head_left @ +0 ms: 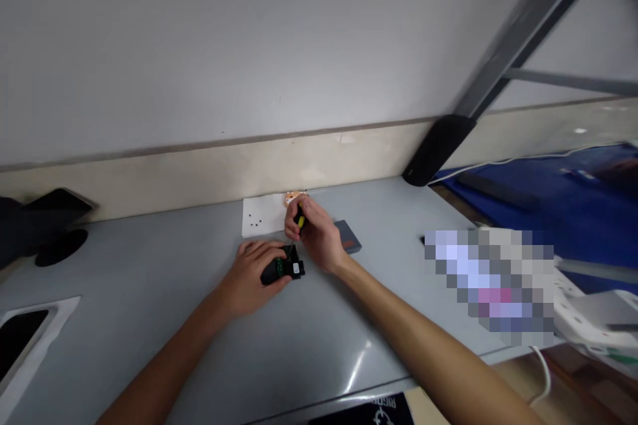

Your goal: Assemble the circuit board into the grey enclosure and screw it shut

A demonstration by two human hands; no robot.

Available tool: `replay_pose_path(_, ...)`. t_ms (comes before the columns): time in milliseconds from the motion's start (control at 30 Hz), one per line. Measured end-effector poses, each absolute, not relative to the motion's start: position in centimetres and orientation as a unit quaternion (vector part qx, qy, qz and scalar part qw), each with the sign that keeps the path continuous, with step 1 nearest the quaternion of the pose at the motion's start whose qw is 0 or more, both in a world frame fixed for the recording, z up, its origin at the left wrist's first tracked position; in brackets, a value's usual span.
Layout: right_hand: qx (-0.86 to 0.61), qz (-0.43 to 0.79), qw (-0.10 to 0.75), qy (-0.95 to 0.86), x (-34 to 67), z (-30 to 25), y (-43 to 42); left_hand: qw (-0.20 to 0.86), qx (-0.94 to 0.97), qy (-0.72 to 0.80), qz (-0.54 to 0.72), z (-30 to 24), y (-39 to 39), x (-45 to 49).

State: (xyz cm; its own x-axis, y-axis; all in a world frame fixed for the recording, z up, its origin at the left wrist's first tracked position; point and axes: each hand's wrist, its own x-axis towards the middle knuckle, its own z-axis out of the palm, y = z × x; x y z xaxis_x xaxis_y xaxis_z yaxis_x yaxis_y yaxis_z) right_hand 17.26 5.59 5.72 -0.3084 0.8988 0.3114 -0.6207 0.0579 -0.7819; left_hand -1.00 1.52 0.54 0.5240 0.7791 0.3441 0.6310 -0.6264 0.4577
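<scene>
The grey table (299, 345) over there bears white paper (272, 216), a flat box (347, 237) and a black gadget (283, 269).

Paper (269, 214) behind device (280, 268), box (351, 236) right of device, bits (256, 225) on paper

Dim, greyish light spreads softly over the wall (239, 46), a white streak glares on the near bench (304, 332), the outer edges stretch and blur, and blocky pixels mask the bench's right side.

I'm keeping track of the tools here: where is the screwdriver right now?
In the head view, the screwdriver is near the middle, gripped in the right hand, pointing down toward the black device held by the left hand.
</scene>
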Motion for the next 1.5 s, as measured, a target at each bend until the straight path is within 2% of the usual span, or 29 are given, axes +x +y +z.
replay_pose_path(933,-0.183,0.605,0.555,-0.541,18.0,6.3,4.1,0.134,0.857,0.428,0.253,0.7,1.5,-1.0)
replay_pose_path(1100,-0.227,0.587,0.554,-0.545,18.0,6.2,4.4,0.143,0.857,0.426,0.252,1.1,1.3,-0.8)
replay_pose_path(1300,-0.211,0.648,0.52,-0.515,18.6,7.0,4.6,0.137,0.862,0.419,0.25,1.0,1.3,-0.8)
replay_pose_path(1500,-0.212,0.661,0.548,-0.466,18.9,6.6,4.9,0.139,0.861,0.417,0.255,0.9,1.4,-0.9)
